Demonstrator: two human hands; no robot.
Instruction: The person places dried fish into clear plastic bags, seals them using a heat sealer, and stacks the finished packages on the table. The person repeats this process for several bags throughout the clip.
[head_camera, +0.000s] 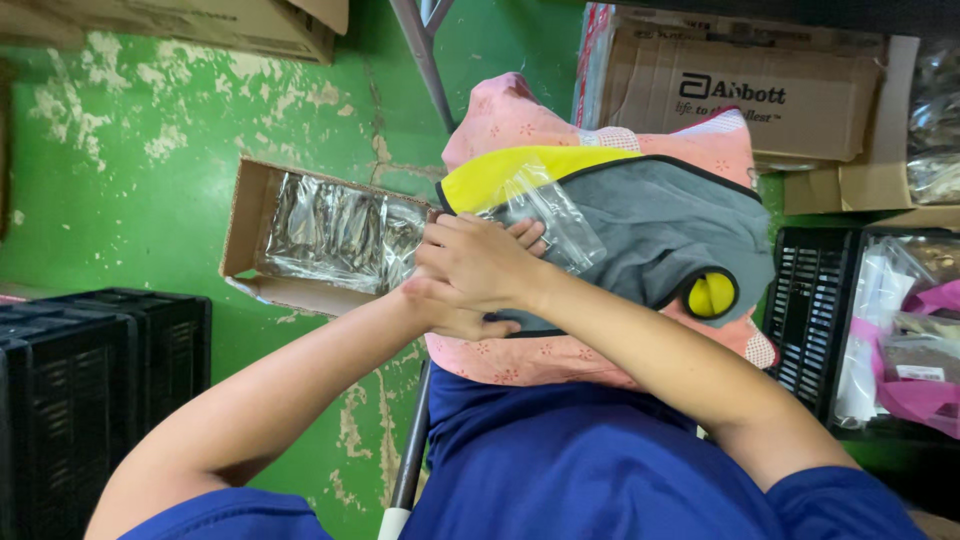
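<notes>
My two hands meet over my lap, which is covered by a grey and yellow cloth (650, 215) lying on pink fabric (500, 120). My right hand (478, 262) lies on top, and my left hand (447, 312) is pressed under it and mostly hidden. Together they pinch the edge of a small clear plastic bag (550, 215) that rests on the cloth. The bag looks empty. Just left of the hands stands an open cardboard box (240, 215) lined with clear plastic and filled with several silvery dried fish (335, 235).
Black plastic crates stand at the left (100, 350) and at the right (810, 300), the right one beside bagged goods (900, 340). Cardboard boxes (730, 90) sit at the top. A metal pole (420, 50) crosses the worn green floor (130, 160).
</notes>
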